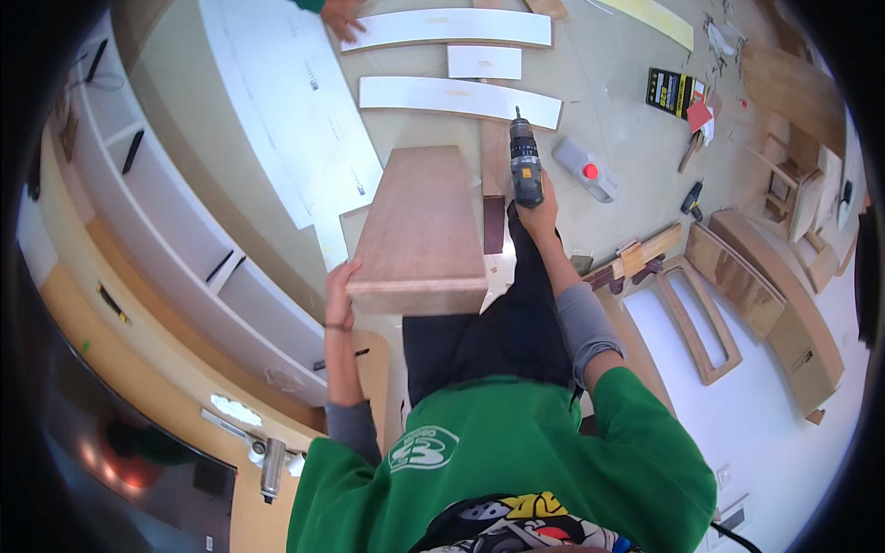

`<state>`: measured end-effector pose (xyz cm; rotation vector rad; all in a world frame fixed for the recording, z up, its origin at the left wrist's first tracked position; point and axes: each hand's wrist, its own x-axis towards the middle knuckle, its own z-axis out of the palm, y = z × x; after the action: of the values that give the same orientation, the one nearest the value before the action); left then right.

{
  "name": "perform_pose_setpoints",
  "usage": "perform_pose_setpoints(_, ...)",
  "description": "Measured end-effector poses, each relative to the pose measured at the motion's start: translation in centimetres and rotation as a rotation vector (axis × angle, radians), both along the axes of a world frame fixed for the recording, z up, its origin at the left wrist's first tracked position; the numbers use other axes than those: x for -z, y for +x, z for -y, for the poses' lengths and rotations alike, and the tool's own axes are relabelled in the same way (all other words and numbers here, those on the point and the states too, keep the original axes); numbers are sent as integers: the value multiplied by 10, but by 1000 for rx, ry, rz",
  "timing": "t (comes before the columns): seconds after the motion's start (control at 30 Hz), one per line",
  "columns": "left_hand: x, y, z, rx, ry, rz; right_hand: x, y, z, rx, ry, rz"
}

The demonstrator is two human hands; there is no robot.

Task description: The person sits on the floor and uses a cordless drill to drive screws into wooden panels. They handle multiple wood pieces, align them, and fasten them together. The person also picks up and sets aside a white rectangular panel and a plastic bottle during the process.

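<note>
My left hand point(342, 293) grips the near left edge of a long wooden box point(419, 221), fingers wrapped round its side. The box's broad brown face is turned up, and its near end sits just in front of my lap. In my right hand point(541, 207) is a cordless drill point(525, 166), dark grey with an orange patch, its bit pointing away from me. My fingers close round its handle, which is mostly hidden. Right of the drill a grey jug with a red cap point(587, 170) lies on the floor.
White boards point(461, 95) lie beyond the box, where another person's hand point(343, 18) touches one. A white panel point(286, 101) lies at left beside a shelf unit point(184, 203). A second drill point(692, 200), wooden frames point(698, 318) and cardboard point(802, 341) are at right.
</note>
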<state>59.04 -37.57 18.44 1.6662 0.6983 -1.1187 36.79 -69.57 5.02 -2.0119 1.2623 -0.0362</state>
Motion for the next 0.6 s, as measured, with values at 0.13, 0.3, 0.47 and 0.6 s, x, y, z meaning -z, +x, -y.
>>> perform_pose_setpoints(0.13, -7, 0, -4, 22, 90, 22, 103, -15, 13, 109, -85, 41)
perform_pose_setpoints(0.3, -20, 3, 5, -17, 405, 206, 229, -23, 5, 189, -79, 239)
perform_pose_setpoints(0.47, -29, 7, 25, -62, 474, 120, 321, -37, -18, 264, 26, 345)
perform_pose_setpoints(0.6, -28, 4, 31, -105, 445, 169, 380, -57, -48, 346, 187, 458)
